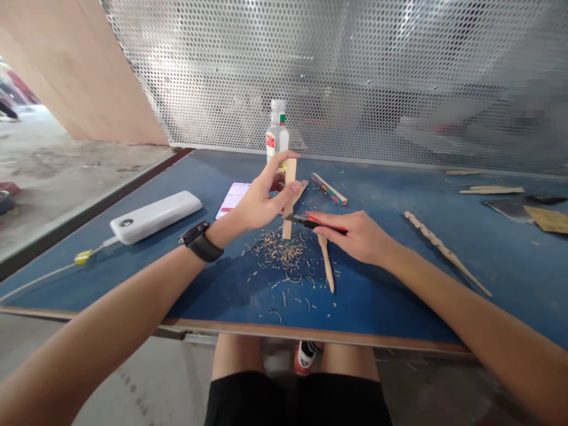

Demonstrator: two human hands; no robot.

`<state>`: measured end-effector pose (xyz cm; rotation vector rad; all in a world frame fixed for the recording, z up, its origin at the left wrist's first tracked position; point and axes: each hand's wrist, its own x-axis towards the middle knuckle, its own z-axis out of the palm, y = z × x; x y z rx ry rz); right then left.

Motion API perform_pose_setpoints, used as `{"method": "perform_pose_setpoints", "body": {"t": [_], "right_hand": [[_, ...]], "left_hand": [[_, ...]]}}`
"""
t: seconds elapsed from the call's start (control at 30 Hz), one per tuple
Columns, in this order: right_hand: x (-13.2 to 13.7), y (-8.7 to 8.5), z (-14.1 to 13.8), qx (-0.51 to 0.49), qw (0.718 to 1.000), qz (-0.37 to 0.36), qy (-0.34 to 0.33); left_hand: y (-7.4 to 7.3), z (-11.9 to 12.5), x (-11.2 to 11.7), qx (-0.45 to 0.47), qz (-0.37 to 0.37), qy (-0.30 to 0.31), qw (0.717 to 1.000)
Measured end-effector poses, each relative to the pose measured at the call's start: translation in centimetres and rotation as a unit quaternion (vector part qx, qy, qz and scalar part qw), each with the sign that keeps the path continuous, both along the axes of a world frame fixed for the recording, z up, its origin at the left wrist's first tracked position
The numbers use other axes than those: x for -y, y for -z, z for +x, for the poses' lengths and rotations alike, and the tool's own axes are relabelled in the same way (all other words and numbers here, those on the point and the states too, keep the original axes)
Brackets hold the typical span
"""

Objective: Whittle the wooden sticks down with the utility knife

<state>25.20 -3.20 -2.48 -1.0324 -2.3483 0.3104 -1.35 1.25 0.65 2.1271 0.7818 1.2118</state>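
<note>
My left hand (266, 198) grips a pale wooden stick (289, 195) and holds it upright above the blue tabletop, fingers at its top and thumb on its side. In my right hand (361, 234) is a red and black utility knife (326, 225), its blade against the lower part of the stick. Curled wood shavings (284, 251) lie heaped below the stick. A carved thin wooden piece (327, 263) rests under and beside the knife. Behind my left fingers a flat piece of wood or a blade is partly hidden.
A clear bottle (277, 133) stands behind my left hand near the perforated metal screen (355, 77). A phone (233, 198) and a white power bank (155, 216) with a cable lie left. Right are a patterned stick (329, 189), a carved rod (444, 251) and wood scraps (492, 190).
</note>
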Motion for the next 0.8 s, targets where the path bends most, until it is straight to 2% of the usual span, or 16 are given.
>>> {"method": "perform_pose_setpoints", "body": {"t": [0.07, 0.23, 0.3, 0.4, 0.53, 0.63, 0.8], "right_hand": [[0.1, 0.0, -0.1, 0.016, 1.000, 0.005, 0.010], [0.3, 0.1, -0.4, 0.151, 0.988, 0.032, -0.015], [0.3, 0.2, -0.5, 0.168, 0.985, 0.037, -0.014], [0.2, 0.2, -0.4, 0.146, 0.989, 0.035, -0.016], [0.0, -0.1, -0.1, 0.045, 0.998, 0.051, -0.010], [0.0, -0.5, 0.1, 0.013, 0.998, 0.054, -0.005], [0.3, -0.8, 0.2, 0.003, 1.000, -0.004, 0.021]], "left_hand": [[-0.1, 0.0, 0.1, -0.004, 0.000, 0.006, 1.000], [0.0, 0.1, -0.1, 0.008, 0.004, 0.024, 1.000], [0.1, 0.0, -0.4, 0.015, 0.009, 0.035, 0.999], [0.3, -0.1, -0.6, 0.017, 0.012, 0.044, 0.999], [0.4, -0.2, -0.6, 0.010, 0.018, 0.037, 0.999], [0.4, -0.1, -0.7, 0.009, 0.030, 0.035, 0.999], [0.4, -0.1, -0.7, 0.012, 0.028, 0.033, 0.999]]}}
